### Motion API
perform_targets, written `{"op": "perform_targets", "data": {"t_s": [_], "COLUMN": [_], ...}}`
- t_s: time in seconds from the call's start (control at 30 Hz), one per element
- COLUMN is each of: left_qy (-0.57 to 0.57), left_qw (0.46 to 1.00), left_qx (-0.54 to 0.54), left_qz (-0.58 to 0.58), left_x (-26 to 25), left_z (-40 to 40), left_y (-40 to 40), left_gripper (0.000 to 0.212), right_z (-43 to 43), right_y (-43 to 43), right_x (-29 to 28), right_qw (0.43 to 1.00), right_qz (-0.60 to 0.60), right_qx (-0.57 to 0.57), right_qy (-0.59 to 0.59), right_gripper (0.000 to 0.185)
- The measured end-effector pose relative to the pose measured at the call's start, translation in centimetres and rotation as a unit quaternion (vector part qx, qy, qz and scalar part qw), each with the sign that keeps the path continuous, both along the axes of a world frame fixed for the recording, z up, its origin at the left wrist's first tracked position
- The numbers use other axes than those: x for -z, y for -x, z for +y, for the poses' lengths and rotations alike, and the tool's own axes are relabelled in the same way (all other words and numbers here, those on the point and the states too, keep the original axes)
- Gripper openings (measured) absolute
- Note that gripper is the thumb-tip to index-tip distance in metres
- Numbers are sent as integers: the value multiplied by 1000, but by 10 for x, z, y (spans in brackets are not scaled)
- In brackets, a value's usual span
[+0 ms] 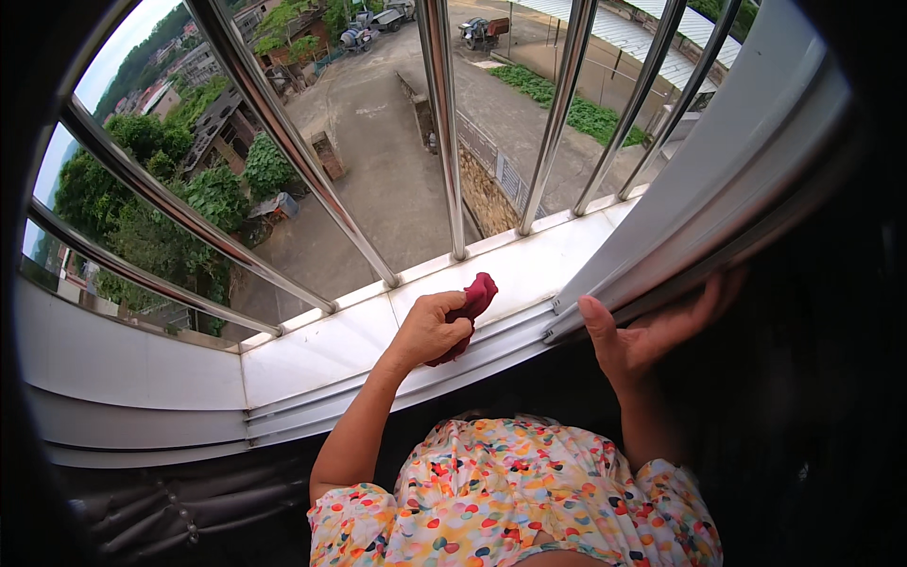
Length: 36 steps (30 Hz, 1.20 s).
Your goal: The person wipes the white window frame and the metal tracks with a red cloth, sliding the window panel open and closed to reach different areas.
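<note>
My left hand (pixel 434 329) grips a bunched dark red cloth (pixel 483 292) between thumb and fingers. It is above the sliding window's metal track (pixel 496 330), beside the white tiled sill (pixel 333 340). Part of the cloth is hidden by the hand. To the right, my right hand (pixel 638 340) is spread by the edge of the pale sliding window sash (pixel 680 191). The thumb points up, apart from the fingers, which reach along the sash's dark near side. Whether they press on it is hard to tell in the shadow.
Shiny metal security bars (pixel 443 135) rise from the sill's outer edge. Beyond and far below lie a concrete yard (pixel 375 170), trees (pixel 205 191) and parked vehicles (pixel 483 31). A dark gathered curtain (pixel 205 503) hangs at lower left.
</note>
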<state>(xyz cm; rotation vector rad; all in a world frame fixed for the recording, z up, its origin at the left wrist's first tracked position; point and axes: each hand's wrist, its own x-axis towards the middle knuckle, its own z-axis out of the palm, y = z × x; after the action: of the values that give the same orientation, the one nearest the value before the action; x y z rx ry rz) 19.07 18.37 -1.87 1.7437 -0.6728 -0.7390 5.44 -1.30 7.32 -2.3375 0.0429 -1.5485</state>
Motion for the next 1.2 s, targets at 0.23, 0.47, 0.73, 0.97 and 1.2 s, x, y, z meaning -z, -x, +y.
{"op": "perform_targets", "data": {"t_s": [0.23,0.47,0.73,0.97,1.2], "left_qy": [-36,-70,-149,-152,-56], "left_qw": [973,949,864,898,929], "left_qx": [225,305,390,311,273], "left_qz": [-20,-31,-282,-272,-244], "left_x": [2,19,39,43,49], "left_z": [-22,-58,-58,-68,-68], "left_y": [-28,-38,-40,-29,-31], "left_gripper": [20,33,24,25,18], "right_z": [8,5,8,6,6], "right_y": [-19,-23,-24,-24,-27], "right_x": [-2,2,4,9,9], "right_qw": [981,970,969,969,969], "right_qz": [-34,-35,-50,-54,-58], "right_qx": [174,217,226,230,230], "right_qy": [77,107,85,73,73], "right_gripper": [97,95,94,95,96]}}
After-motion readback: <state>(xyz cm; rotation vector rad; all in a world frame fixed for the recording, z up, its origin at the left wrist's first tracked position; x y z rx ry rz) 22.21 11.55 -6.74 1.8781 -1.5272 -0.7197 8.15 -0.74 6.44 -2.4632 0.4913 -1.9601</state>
